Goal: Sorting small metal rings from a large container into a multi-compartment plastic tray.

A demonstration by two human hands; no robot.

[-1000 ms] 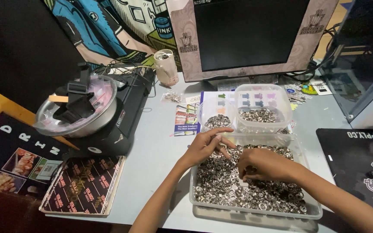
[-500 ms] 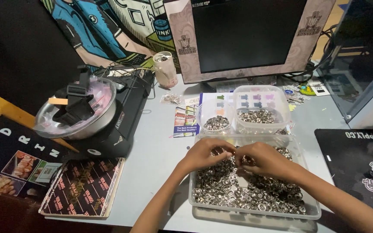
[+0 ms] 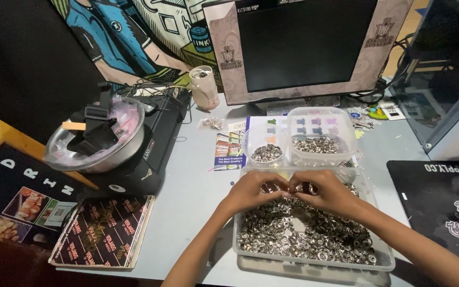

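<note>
Low in the centre-right of the frame, the person's two hands meet above a clear plastic tray (image 3: 383,261) filled with small silver metal rings (image 3: 304,234). The left hand (image 3: 253,190) and the right hand (image 3: 322,190) come together fingertip to fingertip over the tray's upper edge, fingers curled inward and pinched on something small between them; what exactly is gripped cannot be told, since the fingers hide it. Both forearms run down to the bottom edge of the frame.

Just above the hands stand two smaller clear containers side by side: a round cup (image 3: 251,142) on the left and a square tub (image 3: 346,133) on the right, each holding more silver pieces. Behind them, at the top centre, stands a dark monitor (image 3: 304,42) with a pale patterned frame. In the left half of the frame a glass bowl (image 3: 62,151) with black straps inside rests on a black machine (image 3: 150,154). A dark patterned booklet (image 3: 102,231) lies at the lower left, on the grey table (image 3: 192,196).
</note>
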